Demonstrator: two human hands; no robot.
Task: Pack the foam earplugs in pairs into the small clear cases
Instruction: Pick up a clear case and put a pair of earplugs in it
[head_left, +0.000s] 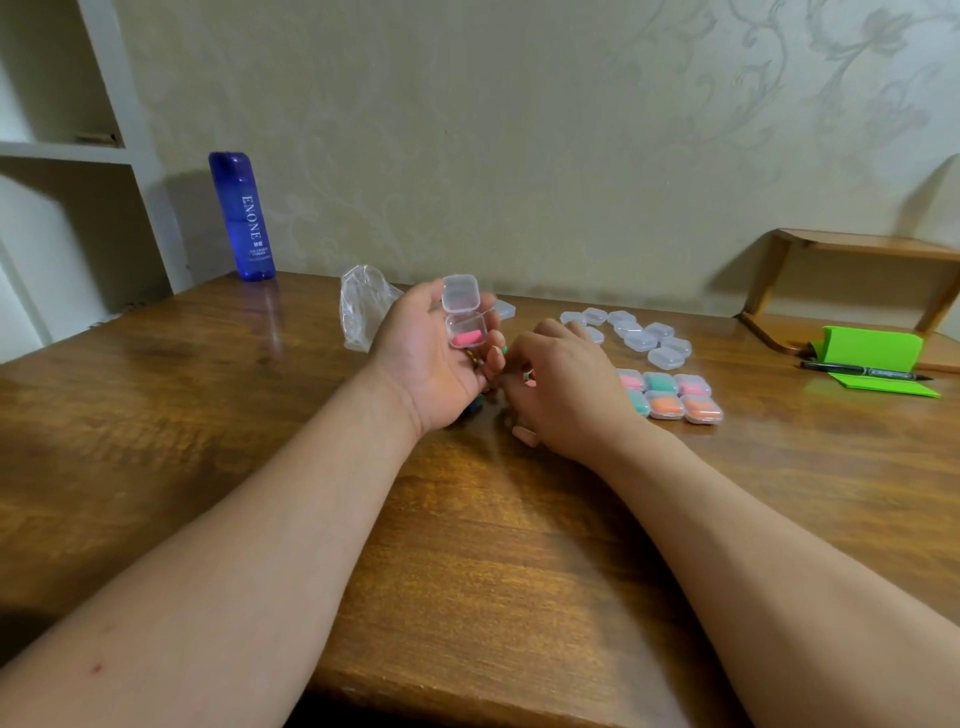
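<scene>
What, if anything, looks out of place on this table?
Nothing looks spilled or broken. The filled cases sit in a tidy block, the empty cases in a looser bunch. One stray empty case lies apart from them, behind the left hand holding the open case, near a crumpled plastic bag.

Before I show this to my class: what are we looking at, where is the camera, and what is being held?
One picture, from a camera worn on a person's head, looking down at their bare hands; no machine. The left hand holds an open case with a pink earplug showing inside. The right hand reaches down to the table; whether it holds anything is hidden. Beside it lie filled cases, behind those empty cases. A bag, bottle, pen and green paper are there too.
</scene>
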